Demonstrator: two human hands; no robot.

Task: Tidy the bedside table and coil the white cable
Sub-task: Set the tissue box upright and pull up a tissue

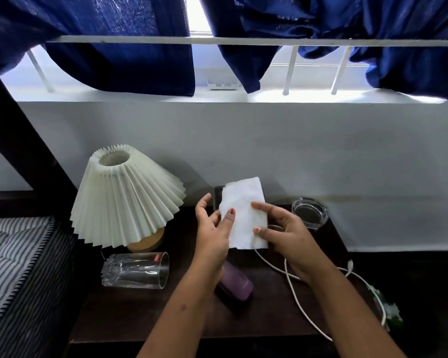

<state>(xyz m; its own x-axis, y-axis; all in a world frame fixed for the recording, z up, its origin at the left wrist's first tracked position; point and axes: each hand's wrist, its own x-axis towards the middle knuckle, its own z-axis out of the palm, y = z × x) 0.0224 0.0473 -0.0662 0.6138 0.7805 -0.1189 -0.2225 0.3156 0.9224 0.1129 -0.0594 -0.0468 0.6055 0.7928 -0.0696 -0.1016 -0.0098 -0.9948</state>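
Both hands hold a folded white tissue [243, 210] up above the dark bedside table [145, 316]. My left hand [214, 228] pinches its left edge with the thumb on the front. My right hand [282, 236] pinches its right side between thumb and forefinger. The white cable [295, 295] lies loose on the table's right half, curving from under my right hand to the front edge, with its plug end [350, 264] at the right. A purple case [234, 282] lies below my left wrist.
A pleated cream lamp [126, 202] stands at the table's back left. A clear drinking glass [135, 270] lies on its side in front of it. A glass ashtray [309, 213] sits at the back right. A striped mattress [13, 270] borders the left side.
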